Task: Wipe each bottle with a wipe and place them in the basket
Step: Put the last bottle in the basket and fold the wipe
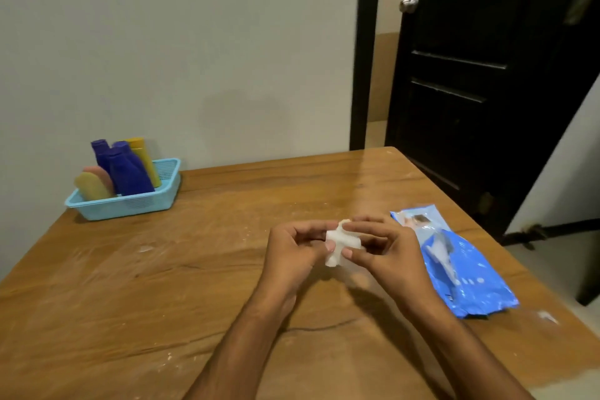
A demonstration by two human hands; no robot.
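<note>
both hands (341,247) pinch crumpled wipe (341,244) between fingertips, above table (194,269).

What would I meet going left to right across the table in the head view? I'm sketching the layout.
Light blue basket holding the bottles → left hand → white wipe pinched between both hands → right hand → blue wipes pack lying flat near the table's right edge.

hands (344,247) pinching wipe (341,245), bottles (125,169) in basket (130,204)
</note>
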